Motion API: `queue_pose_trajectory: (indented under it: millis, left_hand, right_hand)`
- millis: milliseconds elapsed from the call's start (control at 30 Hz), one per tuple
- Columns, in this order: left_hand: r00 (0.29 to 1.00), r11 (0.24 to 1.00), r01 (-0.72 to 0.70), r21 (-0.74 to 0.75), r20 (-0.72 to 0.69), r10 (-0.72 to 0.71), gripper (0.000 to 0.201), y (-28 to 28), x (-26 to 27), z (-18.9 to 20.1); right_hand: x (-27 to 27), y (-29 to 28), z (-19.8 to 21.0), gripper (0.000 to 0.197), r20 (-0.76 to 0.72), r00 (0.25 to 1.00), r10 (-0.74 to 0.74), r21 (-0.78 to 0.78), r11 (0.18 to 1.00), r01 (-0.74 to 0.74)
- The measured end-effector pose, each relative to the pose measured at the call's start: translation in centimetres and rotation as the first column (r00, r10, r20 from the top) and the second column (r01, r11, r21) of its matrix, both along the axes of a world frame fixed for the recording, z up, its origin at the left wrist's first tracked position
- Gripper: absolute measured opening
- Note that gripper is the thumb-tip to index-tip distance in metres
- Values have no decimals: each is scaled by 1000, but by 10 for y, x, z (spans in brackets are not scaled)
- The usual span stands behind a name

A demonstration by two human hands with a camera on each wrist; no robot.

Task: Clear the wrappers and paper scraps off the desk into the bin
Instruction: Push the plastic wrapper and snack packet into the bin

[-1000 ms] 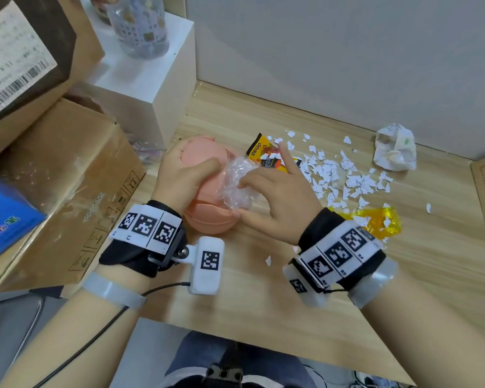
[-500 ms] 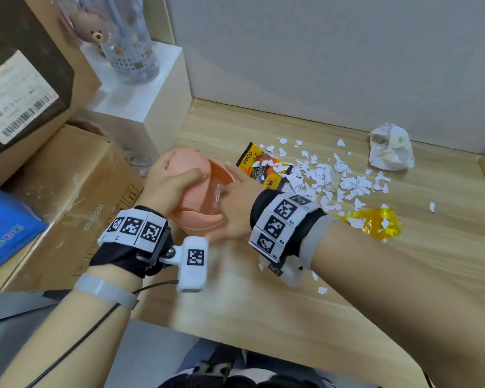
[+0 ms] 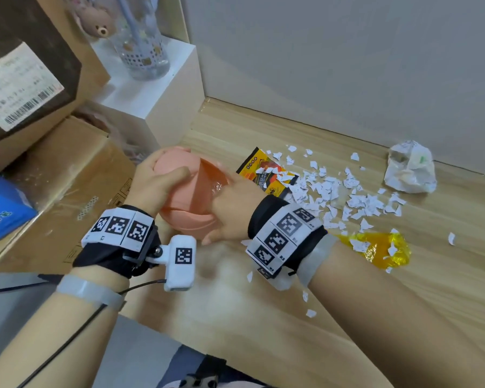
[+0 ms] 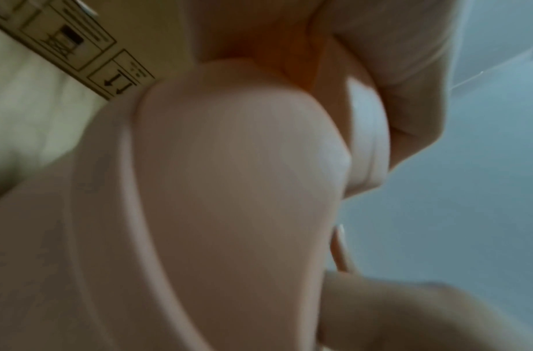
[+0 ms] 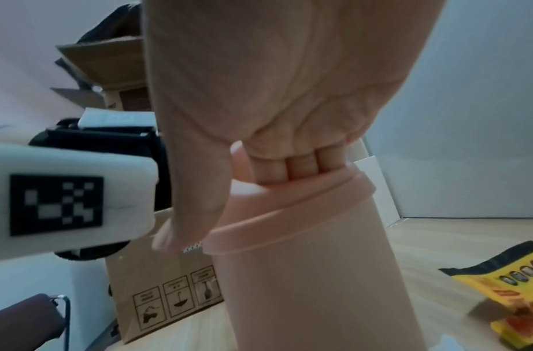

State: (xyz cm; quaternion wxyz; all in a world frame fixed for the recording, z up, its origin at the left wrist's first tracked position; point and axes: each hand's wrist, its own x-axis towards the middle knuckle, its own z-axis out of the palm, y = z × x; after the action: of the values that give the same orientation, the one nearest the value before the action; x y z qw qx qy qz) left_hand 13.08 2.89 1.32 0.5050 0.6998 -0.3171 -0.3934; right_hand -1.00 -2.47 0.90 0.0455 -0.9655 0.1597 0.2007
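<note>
A pink bin (image 3: 185,217) with a tilted swing lid stands at the desk's left edge. My left hand (image 3: 157,182) grips its domed lid (image 4: 235,190), thumb across the front. My right hand (image 3: 230,208) reaches into the opening; its fingers (image 5: 301,163) dip behind the rim while the thumb stays outside, fingertips hidden. A bit of clear wrapper (image 3: 217,187) shows inside the opening. On the desk lie a yellow-black snack wrapper (image 3: 263,170), several white paper scraps (image 3: 333,191), a yellow cellophane wrapper (image 3: 381,247) and a crumpled white wrapper (image 3: 409,166).
Cardboard boxes (image 3: 62,197) stand close on the bin's left, with a blue box (image 3: 0,208) beside them. A white block (image 3: 151,102) carrying a patterned glass sits at the back left. The grey wall runs behind the desk (image 3: 263,331).
The right hand, which held the clear wrapper over the bin, has turned and pushed its fingers into the opening; most of the wrapper is now out of sight. The left hand stays on the lid.
</note>
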Motion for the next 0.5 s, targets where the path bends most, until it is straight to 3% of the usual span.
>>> queue_pose_trajectory:
  millis: [67,167,267,333,367,400,433,500]
  left_hand:
    - [1000,1000,6,-7,-2,-6,29,-1,0,-2]
    - [1000,1000,5,-5,2,-5,30,-4,3,-4]
    - [999,1000,-22,-11,24,23,37,-9,15,-6]
    - [999,1000,-6,-14,45,6,38,-14,23,-5]
    - [999,1000,0,-21,50,1,39,-17,27,-5]
    - [999,1000,1,-31,48,1,39,-19,30,-6]
    - [999,999,-1,-44,41,3,40,-21,33,-8]
    - [1000,998,5,-58,22,-4,39,-22,35,-11]
  right_hand:
    - [6,-3,-4,56,-72,997,5,44,999,-2]
    - [17,-9,-3,42,-109,980,-166,276,942,190]
    - [26,-15,-5,41,23,995,-99,207,974,92]
    - [22,-20,-11,33,190,972,-142,273,958,87]
    - [18,-23,-16,26,331,921,-208,348,934,86]
    - [10,-27,-19,21,473,824,-313,403,908,113]
    - [2,-31,-25,19,580,669,-464,466,863,195]
    - [-16,-40,-41,19,607,373,-702,564,711,421]
